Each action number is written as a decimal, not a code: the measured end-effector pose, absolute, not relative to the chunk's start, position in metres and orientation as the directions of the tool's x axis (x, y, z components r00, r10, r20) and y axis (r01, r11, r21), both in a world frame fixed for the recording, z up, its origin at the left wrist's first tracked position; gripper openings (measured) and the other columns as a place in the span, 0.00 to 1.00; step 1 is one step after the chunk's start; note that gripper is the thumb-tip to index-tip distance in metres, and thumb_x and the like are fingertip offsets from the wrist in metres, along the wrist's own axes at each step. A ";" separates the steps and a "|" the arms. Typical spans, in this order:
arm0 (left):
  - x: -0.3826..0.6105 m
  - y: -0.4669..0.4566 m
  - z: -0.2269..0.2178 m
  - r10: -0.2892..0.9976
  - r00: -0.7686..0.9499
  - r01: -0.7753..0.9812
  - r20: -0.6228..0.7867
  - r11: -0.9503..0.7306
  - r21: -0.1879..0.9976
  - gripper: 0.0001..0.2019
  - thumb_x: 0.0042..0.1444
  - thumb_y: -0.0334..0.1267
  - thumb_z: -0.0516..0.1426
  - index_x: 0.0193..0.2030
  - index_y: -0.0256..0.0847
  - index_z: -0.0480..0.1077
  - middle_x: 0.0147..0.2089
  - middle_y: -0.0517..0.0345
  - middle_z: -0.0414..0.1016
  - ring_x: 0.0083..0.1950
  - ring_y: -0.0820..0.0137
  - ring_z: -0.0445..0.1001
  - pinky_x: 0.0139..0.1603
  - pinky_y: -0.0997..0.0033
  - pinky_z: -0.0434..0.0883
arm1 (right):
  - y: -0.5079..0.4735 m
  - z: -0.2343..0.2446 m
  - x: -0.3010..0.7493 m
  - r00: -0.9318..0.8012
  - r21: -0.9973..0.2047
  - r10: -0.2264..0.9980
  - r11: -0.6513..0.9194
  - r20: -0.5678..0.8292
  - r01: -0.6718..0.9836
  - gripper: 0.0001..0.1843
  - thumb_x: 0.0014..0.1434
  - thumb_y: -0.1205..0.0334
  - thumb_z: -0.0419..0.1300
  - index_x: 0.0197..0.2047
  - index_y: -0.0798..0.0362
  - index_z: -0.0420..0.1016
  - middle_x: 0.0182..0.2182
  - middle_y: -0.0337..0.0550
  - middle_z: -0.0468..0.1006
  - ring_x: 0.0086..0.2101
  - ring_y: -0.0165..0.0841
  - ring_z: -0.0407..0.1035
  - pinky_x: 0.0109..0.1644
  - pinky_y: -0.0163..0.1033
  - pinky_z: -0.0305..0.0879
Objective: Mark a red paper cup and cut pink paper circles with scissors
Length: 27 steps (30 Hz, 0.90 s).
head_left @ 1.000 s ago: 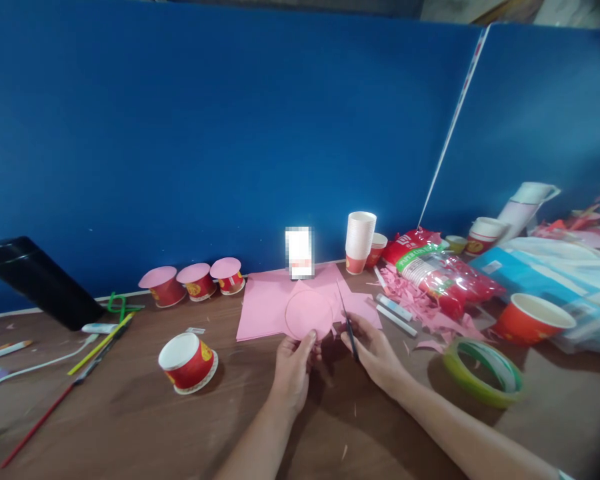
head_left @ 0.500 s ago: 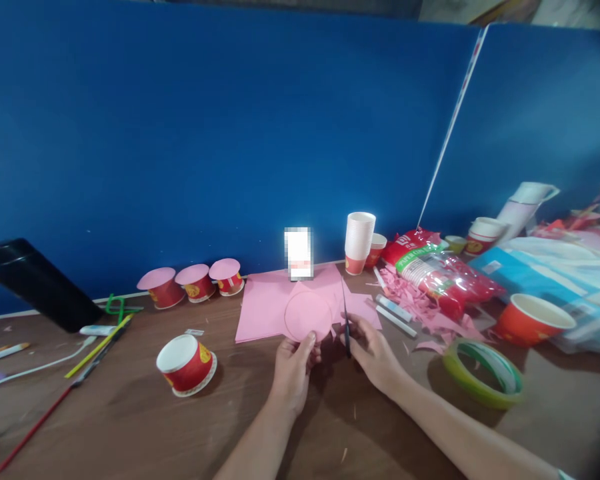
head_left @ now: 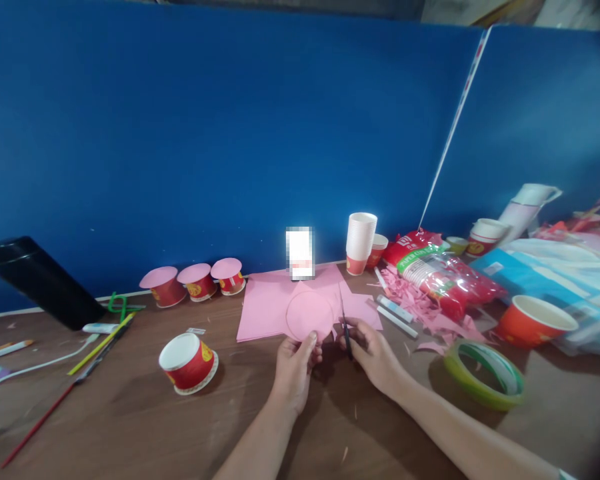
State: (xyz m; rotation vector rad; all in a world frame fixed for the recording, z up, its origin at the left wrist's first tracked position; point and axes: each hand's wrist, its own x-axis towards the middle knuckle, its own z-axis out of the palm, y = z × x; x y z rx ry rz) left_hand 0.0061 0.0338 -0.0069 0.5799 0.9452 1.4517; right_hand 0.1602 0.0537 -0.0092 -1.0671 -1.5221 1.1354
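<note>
Between the thumb and fingers of my left hand point(head_left: 298, 367) is a piece of pink paper point(head_left: 309, 316) with a round outline drawn on it. My right hand point(head_left: 373, 353) grips a pair of scissors point(head_left: 347, 327), dark at the handles, whose blades point away from me just right of the paper's edge. Behind the held piece lie pink paper sheets point(head_left: 263, 307) on the table. To the left, a red paper cup point(head_left: 190, 367) stands upside down. Farther back, several red cups point(head_left: 197, 285) carry pink paper discs on top.
A stack of paper cups point(head_left: 361, 243) stands by the blue partition point(head_left: 260, 133). Pink scraps point(head_left: 415, 300), a red plastic pack of cups point(head_left: 435, 267), an orange cup point(head_left: 535, 320) and a tape roll point(head_left: 485, 373) lie to the right. A black tumbler point(head_left: 40, 283) leans at left.
The scissors have tilted slightly, their tips now a little more to the left. Both hands keep nearly the same place, and the whole view has shifted very slightly.
</note>
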 end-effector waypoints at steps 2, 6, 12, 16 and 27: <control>0.006 0.034 -0.008 0.975 -0.127 -0.564 -0.183 0.081 0.822 0.12 0.41 0.39 0.64 0.28 0.32 0.70 0.24 0.59 0.69 0.23 0.80 0.64 0.22 0.81 0.63 | 0.053 -0.009 0.160 -0.203 -0.976 0.964 0.193 0.170 0.102 0.18 0.54 0.62 0.56 0.49 0.55 0.65 0.35 0.45 0.76 0.35 0.35 0.71 0.33 0.35 0.66; 0.006 0.034 -0.009 0.974 -0.128 -0.570 -0.189 0.083 0.817 0.12 0.41 0.38 0.64 0.29 0.31 0.70 0.24 0.58 0.69 0.22 0.81 0.65 0.22 0.81 0.63 | 0.054 -0.010 0.160 -0.221 -0.980 0.962 0.180 0.157 0.086 0.18 0.55 0.61 0.56 0.49 0.55 0.64 0.35 0.46 0.76 0.36 0.35 0.71 0.34 0.35 0.66; 0.006 0.034 -0.009 0.973 -0.132 -0.570 -0.192 0.084 0.817 0.12 0.41 0.38 0.64 0.29 0.31 0.71 0.24 0.58 0.70 0.22 0.81 0.65 0.22 0.81 0.64 | 0.054 -0.013 0.160 -0.231 -0.977 0.960 0.187 0.159 0.103 0.18 0.55 0.61 0.56 0.50 0.55 0.64 0.37 0.47 0.76 0.37 0.35 0.71 0.33 0.35 0.66; 0.006 0.035 -0.009 0.971 -0.134 -0.579 -0.195 0.083 0.811 0.12 0.41 0.38 0.64 0.29 0.31 0.70 0.24 0.58 0.69 0.22 0.80 0.65 0.22 0.81 0.64 | 0.053 -0.010 0.160 -0.236 -0.977 0.958 0.191 0.164 0.098 0.17 0.55 0.61 0.56 0.48 0.55 0.65 0.36 0.47 0.76 0.37 0.35 0.71 0.35 0.35 0.66; 0.007 0.035 -0.008 0.975 -0.127 -0.578 -0.184 0.078 0.812 0.12 0.41 0.38 0.64 0.28 0.30 0.70 0.24 0.58 0.69 0.23 0.80 0.64 0.22 0.81 0.64 | 0.054 -0.008 0.159 -0.229 -0.977 0.961 0.185 0.157 0.104 0.17 0.54 0.60 0.57 0.47 0.56 0.65 0.32 0.44 0.76 0.32 0.32 0.69 0.32 0.34 0.65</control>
